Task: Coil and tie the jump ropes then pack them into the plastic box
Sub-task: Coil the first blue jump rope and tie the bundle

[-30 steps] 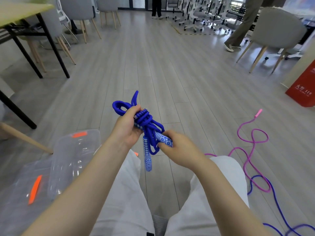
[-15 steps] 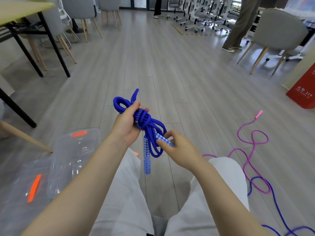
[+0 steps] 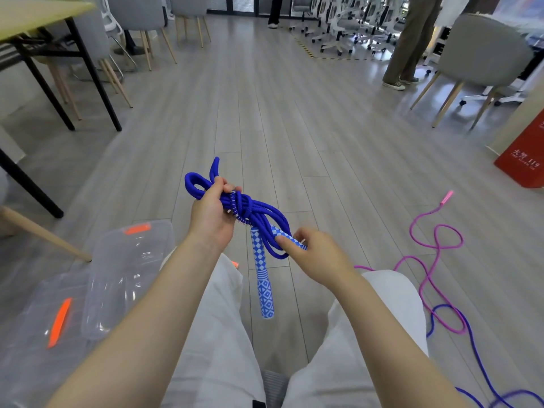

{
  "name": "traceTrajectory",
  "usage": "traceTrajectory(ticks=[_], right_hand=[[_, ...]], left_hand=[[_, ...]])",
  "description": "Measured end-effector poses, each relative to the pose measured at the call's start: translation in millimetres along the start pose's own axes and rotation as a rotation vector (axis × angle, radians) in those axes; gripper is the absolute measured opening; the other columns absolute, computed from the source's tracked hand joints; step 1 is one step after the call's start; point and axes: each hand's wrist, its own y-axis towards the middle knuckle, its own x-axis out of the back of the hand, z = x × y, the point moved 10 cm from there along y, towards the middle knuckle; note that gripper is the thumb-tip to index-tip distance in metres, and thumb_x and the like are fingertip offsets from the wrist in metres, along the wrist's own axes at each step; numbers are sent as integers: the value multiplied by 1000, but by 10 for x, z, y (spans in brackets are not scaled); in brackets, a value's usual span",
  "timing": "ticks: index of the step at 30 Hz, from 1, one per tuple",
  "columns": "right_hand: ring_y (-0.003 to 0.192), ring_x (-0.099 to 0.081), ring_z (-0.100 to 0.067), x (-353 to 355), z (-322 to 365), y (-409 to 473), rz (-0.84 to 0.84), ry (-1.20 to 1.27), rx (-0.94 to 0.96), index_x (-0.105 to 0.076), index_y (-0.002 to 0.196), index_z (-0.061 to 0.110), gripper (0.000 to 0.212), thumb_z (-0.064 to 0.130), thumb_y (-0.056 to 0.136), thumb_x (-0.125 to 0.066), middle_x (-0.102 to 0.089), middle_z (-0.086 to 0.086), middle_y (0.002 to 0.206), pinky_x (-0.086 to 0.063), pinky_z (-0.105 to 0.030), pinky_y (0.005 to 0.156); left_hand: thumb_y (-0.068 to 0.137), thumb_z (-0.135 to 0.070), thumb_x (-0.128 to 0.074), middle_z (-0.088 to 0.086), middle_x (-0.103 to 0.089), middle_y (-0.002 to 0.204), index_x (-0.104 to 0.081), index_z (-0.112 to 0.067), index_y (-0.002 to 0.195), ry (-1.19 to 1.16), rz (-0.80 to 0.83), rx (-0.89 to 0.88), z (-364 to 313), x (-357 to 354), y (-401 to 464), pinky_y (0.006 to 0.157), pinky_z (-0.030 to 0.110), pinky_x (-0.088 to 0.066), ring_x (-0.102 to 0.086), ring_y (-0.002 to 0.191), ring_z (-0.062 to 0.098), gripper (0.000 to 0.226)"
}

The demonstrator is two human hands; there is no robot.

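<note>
A coiled blue jump rope point(image 3: 259, 213) with a knot wound round its middle hangs between my hands above my knees. My left hand point(image 3: 210, 214) grips the coil's looped upper end. My right hand point(image 3: 318, 256) pinches one blue-and-white patterned handle point(image 3: 290, 238). The other patterned handle point(image 3: 263, 282) dangles straight down. A clear plastic box point(image 3: 123, 278) with orange latches sits on the floor at my left, its clear lid point(image 3: 32, 334) beside it. A pink jump rope point(image 3: 432, 240) and a purple jump rope point(image 3: 471, 343) lie loose on the floor at my right.
A table with black legs point(image 3: 91, 72) and wooden-legged chairs stand at the far left. A grey chair point(image 3: 482, 51) and a red box point(image 3: 524, 154) are at the right. A person's legs point(image 3: 412, 45) stand in the background among office chairs.
My left hand has tilted the coil so the loops lie more to the right. My right hand slid lower along the patterned handle, holding it with its fingertips.
</note>
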Motion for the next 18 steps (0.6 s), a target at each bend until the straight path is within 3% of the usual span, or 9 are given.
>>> traceTrajectory(ticks=[4,10,15,18], right_hand=[[51,-41,-15,-19,-28,56,1,-49,19,-44,64,21,53,68,89,-45,-43,4,55,-30,-28,49],[54,-38,-17,40,-161,195,-24,-128,33,-37,65,17,58,69,89,-42,-40,2,57,-28,-31,51],[56,-36,-18,74,-180,254,-2,-143,80,-42,70,13,59,71,82,-36,-41,2,58,-28,-30,52],[52,-33,-15,129,-220,270,-9,-144,91,-37,64,18,55,66,90,-42,-35,4,55,-23,-29,49]], left_hand=[[101,-19,-48,-6,-48,60,-48,-15,78,-39,-77,-71,-67,110,6,68,26,-51,-53,62,11,24],[102,-15,-46,-6,-43,55,-45,-14,78,-134,-138,-130,-112,190,-6,59,23,-50,-49,51,10,23],[101,-13,-46,-6,-42,53,-46,-13,77,-203,-185,-193,-220,278,-32,62,25,-50,-48,52,10,24],[101,-12,-46,-6,-41,52,-44,-14,75,-196,-189,-214,-286,318,-48,64,27,-50,-49,53,11,26]])
